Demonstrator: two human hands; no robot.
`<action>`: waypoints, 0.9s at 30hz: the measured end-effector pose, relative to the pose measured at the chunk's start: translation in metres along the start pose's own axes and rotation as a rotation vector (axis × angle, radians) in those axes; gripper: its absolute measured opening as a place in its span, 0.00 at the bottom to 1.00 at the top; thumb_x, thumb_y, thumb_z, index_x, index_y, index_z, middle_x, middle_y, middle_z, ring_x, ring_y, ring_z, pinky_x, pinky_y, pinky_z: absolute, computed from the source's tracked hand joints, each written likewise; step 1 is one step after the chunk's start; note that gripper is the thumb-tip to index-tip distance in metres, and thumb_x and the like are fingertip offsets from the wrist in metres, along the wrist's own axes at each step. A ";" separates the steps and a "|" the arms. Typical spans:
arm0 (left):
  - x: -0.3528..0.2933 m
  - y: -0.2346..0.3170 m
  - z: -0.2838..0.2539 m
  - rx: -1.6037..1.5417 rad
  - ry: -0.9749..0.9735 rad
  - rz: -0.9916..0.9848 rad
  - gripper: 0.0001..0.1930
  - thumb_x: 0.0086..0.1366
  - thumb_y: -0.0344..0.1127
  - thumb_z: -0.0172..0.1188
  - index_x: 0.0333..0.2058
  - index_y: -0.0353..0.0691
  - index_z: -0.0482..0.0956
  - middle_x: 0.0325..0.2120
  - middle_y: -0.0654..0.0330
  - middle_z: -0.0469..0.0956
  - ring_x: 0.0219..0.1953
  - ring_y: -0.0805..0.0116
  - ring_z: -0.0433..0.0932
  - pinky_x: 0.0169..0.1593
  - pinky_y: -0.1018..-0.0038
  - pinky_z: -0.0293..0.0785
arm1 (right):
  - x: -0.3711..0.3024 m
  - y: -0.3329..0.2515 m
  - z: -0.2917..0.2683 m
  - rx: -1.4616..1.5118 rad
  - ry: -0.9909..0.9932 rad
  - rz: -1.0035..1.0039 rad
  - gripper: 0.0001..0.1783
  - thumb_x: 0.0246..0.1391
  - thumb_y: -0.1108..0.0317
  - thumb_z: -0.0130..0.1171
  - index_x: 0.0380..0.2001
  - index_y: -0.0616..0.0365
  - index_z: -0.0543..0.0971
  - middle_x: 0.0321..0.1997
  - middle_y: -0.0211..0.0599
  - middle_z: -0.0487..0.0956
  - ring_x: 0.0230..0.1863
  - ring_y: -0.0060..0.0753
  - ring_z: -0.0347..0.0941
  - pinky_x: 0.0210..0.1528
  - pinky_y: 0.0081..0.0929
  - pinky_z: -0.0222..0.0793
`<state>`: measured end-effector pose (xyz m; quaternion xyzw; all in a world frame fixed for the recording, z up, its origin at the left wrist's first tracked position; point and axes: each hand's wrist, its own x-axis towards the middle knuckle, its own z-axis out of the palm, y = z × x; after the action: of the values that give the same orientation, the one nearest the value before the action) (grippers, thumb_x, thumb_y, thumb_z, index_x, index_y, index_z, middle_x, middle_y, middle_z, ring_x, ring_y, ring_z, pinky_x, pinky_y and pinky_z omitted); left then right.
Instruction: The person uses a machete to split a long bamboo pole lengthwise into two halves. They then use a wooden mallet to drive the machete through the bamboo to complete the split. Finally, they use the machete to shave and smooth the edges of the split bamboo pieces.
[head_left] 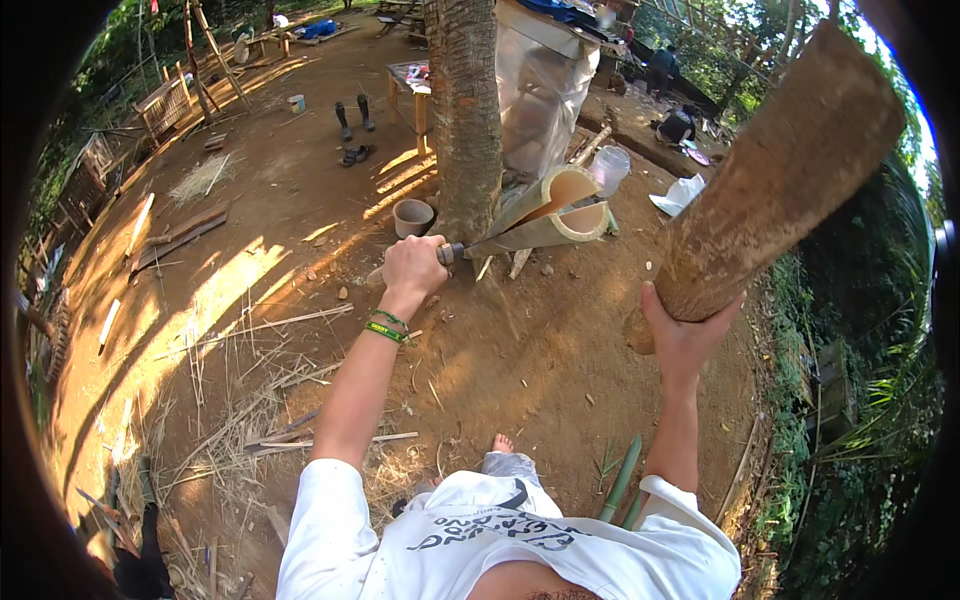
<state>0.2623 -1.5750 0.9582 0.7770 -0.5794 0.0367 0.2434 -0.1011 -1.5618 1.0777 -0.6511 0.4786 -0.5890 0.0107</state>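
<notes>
My left hand [415, 268] is closed around the handle of a large knife [449, 254], in front of the tree trunk. Its blade runs into the gap of a split bamboo tube [545, 232]. The two bamboo halves stand apart at their far end; much of the blade is hidden between them. Raised on the right, a thick wooden club [780, 165] is gripped at its narrow lower end by my right hand [690, 335]. The club is apart from the knife and the bamboo.
A palm trunk [466, 110] rises just behind the bamboo, with a bucket [412, 216] at its foot. Bamboo strips and shavings [250, 430] litter the ground to the left. Green bamboo [622, 480] lies by my right side. Two people crouch or stand far back right.
</notes>
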 end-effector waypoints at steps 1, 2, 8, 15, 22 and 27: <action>0.000 0.000 -0.004 0.008 0.004 -0.001 0.16 0.53 0.34 0.64 0.41 0.57 0.89 0.29 0.49 0.86 0.34 0.48 0.86 0.40 0.55 0.82 | -0.008 0.011 0.011 -0.007 0.038 0.000 0.52 0.40 0.58 0.83 0.63 0.59 0.62 0.52 0.49 0.78 0.52 0.42 0.78 0.55 0.39 0.74; 0.006 0.007 -0.006 0.005 0.013 0.010 0.16 0.53 0.34 0.64 0.41 0.57 0.89 0.29 0.49 0.86 0.34 0.48 0.86 0.40 0.55 0.82 | -0.017 0.025 0.023 0.067 0.016 -0.073 0.53 0.40 0.57 0.83 0.64 0.59 0.61 0.51 0.51 0.79 0.50 0.43 0.79 0.54 0.41 0.75; 0.020 0.035 0.057 0.016 -0.055 0.017 0.11 0.54 0.33 0.64 0.37 0.52 0.89 0.31 0.50 0.86 0.37 0.49 0.87 0.43 0.57 0.83 | -0.100 0.141 0.098 -0.259 -0.708 0.323 0.50 0.36 0.57 0.77 0.62 0.62 0.65 0.44 0.60 0.84 0.45 0.59 0.84 0.50 0.47 0.80; 0.068 0.031 0.038 0.069 -0.022 -0.036 0.08 0.56 0.34 0.65 0.35 0.50 0.90 0.32 0.51 0.87 0.39 0.51 0.87 0.43 0.58 0.83 | -0.049 0.117 0.084 -0.250 -0.691 0.239 0.53 0.33 0.56 0.78 0.63 0.63 0.66 0.44 0.59 0.85 0.46 0.58 0.84 0.51 0.45 0.79; 0.075 0.037 0.083 -0.049 -0.040 -0.034 0.07 0.56 0.35 0.66 0.35 0.53 0.89 0.31 0.53 0.87 0.38 0.50 0.87 0.42 0.59 0.83 | 0.025 0.073 0.048 -0.161 -0.433 0.237 0.52 0.33 0.58 0.80 0.63 0.63 0.67 0.42 0.56 0.85 0.44 0.52 0.84 0.50 0.43 0.79; 0.123 0.026 0.078 -0.070 0.005 -0.010 0.09 0.54 0.35 0.65 0.35 0.53 0.89 0.31 0.50 0.86 0.37 0.48 0.86 0.41 0.56 0.82 | 0.055 0.063 0.036 -0.109 -0.164 0.101 0.52 0.36 0.60 0.82 0.63 0.62 0.65 0.47 0.52 0.83 0.47 0.46 0.83 0.51 0.42 0.78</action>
<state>0.2609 -1.7218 0.9402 0.7708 -0.5757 0.0169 0.2723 -0.1200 -1.6504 1.0720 -0.6718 0.5396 -0.5056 0.0443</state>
